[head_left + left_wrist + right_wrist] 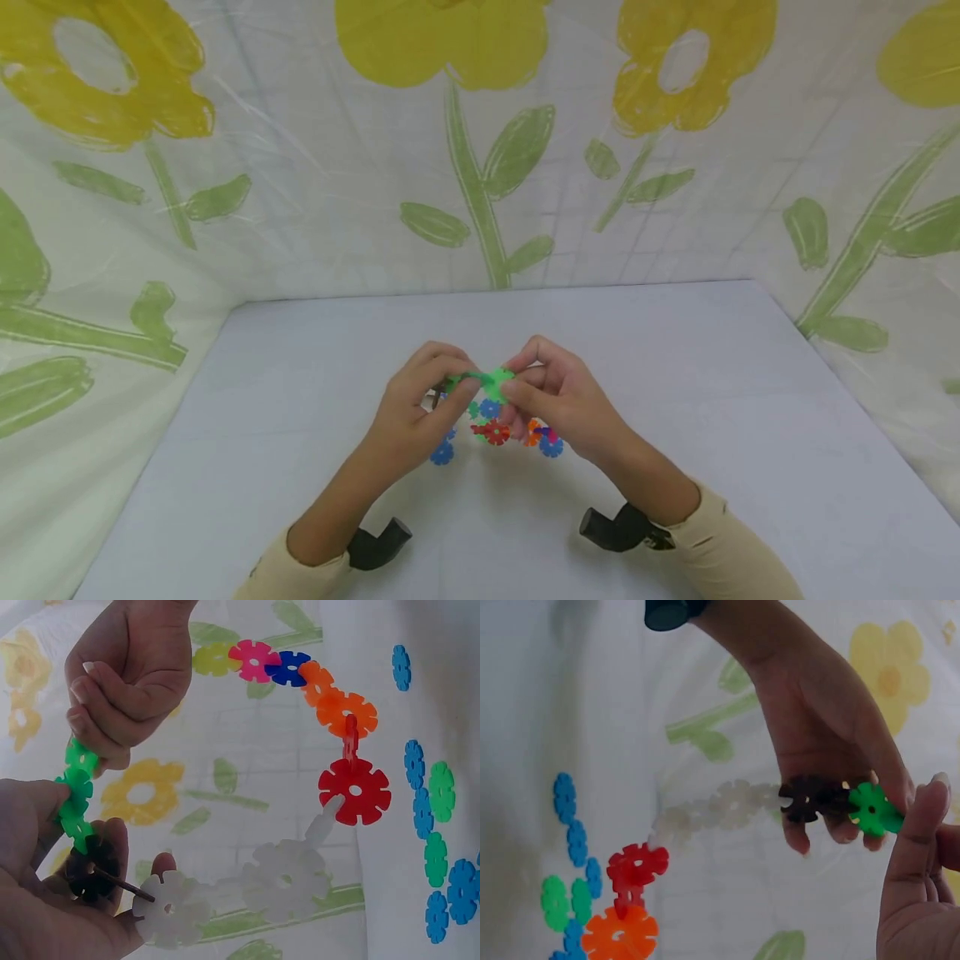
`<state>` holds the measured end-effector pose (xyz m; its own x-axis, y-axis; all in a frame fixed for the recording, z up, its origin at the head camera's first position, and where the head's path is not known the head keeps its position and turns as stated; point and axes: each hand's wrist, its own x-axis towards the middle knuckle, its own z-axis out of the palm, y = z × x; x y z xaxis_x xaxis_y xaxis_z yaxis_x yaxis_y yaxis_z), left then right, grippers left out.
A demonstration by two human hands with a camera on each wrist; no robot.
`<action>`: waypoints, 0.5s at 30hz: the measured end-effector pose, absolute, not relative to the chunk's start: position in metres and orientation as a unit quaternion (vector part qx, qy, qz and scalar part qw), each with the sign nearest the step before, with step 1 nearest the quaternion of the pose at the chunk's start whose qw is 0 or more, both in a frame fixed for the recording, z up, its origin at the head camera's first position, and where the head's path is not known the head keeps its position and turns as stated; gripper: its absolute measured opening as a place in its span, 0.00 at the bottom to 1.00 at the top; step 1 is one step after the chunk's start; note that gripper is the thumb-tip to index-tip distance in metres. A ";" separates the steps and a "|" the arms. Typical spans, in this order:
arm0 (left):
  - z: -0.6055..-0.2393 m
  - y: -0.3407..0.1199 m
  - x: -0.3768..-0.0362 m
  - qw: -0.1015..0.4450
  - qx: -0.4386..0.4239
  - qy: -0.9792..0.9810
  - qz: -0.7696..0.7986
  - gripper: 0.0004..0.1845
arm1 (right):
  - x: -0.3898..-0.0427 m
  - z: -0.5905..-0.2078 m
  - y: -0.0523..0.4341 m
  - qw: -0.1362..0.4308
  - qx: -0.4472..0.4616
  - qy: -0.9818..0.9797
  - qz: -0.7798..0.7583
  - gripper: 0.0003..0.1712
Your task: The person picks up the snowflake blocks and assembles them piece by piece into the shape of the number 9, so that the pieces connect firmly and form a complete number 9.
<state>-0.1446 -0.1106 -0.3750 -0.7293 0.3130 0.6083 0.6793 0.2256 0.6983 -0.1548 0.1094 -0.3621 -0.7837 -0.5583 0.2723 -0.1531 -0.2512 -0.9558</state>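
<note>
A looped chain of plastic snowflake discs is held above the white table (675, 400). My left hand (450, 392) grips the chain's dark brown disc (90, 866) and the lower green discs (75, 796). My right hand (521, 385) pinches the top green disc (874, 810) from the other side. From the brown disc the chain runs on through white discs (285, 877), a red disc (354, 791), orange discs (345, 712), then blue, pink and yellow ones. In the head view the green discs (487, 382) show between both hands, and the loop hangs below them.
Loose blue and green discs (424, 814) lie on the table under the hands, and one blue disc (442, 454) lies by the left wrist. A flower-printed plastic sheet (480, 167) walls in the back and both sides. Black wrist mounts (615, 527) sit on both forearms.
</note>
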 end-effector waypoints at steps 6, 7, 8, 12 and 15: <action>-0.371 -0.114 -0.144 0.150 -0.328 -0.785 -0.504 0.03 | -0.157 -0.363 0.108 0.154 -0.293 0.592 -0.735 0.09; -0.370 -0.115 -0.143 0.133 -0.323 -0.793 -0.498 0.05 | -0.157 -0.363 0.108 0.157 -0.293 0.594 -0.732 0.09; -0.369 -0.115 -0.143 0.113 -0.320 -0.801 -0.493 0.07 | -0.158 -0.363 0.108 0.160 -0.295 0.597 -0.729 0.09; -0.366 -0.116 -0.141 0.052 -0.305 -0.824 -0.475 0.20 | -0.160 -0.362 0.111 0.163 -0.302 0.618 -0.707 0.09; -0.366 -0.116 -0.141 0.069 -0.306 -0.829 -0.464 0.23 | -0.162 -0.360 0.116 0.133 -0.306 0.657 -0.676 0.10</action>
